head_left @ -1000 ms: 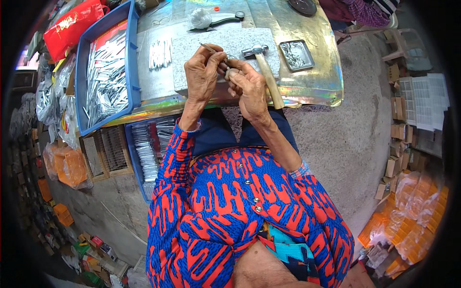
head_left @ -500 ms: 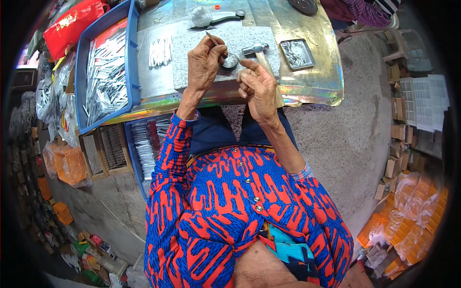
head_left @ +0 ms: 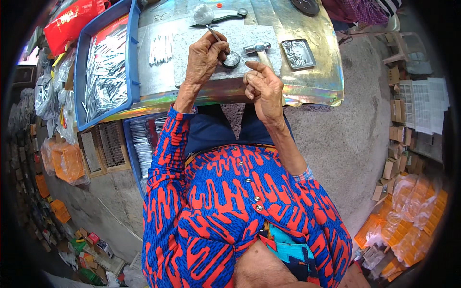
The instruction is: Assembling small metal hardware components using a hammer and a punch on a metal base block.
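My left hand (head_left: 204,57) is closed in a pinch on a thin metal strip (head_left: 213,33), whose upper end sticks out above the fingers. Just beside its fingertips stands a small round dark dish (head_left: 232,59) with something shiny in it, on a speckled stone slab (head_left: 192,69). My right hand (head_left: 265,91) hovers at the slab's near edge, index finger stretched out and the others loosely bent; I see nothing in it. Behind it a hammer (head_left: 258,47) lies on the slab, its pale wooden handle (head_left: 264,58) partly covered by this hand.
A blue tray (head_left: 133,62) of thin metal strips stands at the left, beside a row of similar strips (head_left: 161,49). To the right is a small square tray (head_left: 298,54) of metal bits. A black-handled tool (head_left: 228,18) and a plastic bag (head_left: 203,14) lie farther back.
My right hand has shifted slightly right and nearer to me, now covering more of the hammer handle. My left hand keeps its pinch on the metal strip, which tilts a little more.
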{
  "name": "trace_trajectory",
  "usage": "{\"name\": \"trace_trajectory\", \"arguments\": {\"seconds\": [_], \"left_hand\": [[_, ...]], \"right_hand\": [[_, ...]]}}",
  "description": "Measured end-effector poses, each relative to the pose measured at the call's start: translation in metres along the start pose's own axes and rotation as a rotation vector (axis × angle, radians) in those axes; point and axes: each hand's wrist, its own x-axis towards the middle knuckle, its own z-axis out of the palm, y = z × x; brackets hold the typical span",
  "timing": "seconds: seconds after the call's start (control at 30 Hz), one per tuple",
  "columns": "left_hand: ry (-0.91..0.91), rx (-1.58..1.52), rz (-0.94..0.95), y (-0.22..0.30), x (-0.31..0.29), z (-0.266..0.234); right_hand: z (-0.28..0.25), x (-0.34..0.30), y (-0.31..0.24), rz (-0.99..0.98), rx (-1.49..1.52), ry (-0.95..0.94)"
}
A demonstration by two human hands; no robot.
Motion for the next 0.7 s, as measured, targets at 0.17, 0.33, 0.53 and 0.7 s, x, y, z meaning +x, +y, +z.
{"name": "trace_trajectory", "arguments": {"seconds": [0.17,0.33,0.53,0.7], "left_hand": [[-0.01,-0.026,-0.028,0.003,0.0,-0.001],[-0.045,0.201,0.134,0.007,-0.002,0.0],[-0.102,0.311,0.257,0.004,0.001,0.001],[-0.06,0.333,0.339,0.001,0.002,0.004]], "right_hand": [[0.0,0.001,-0.001,0.002,-0.04,-0.011],[0.002,0.002,-0.008,-0.028,-0.096,-0.025],[0.012,0.013,-0.027,-0.121,-0.413,-0.052],[0.029,0.029,-0.043,-0.328,-0.623,-0.113]]}}
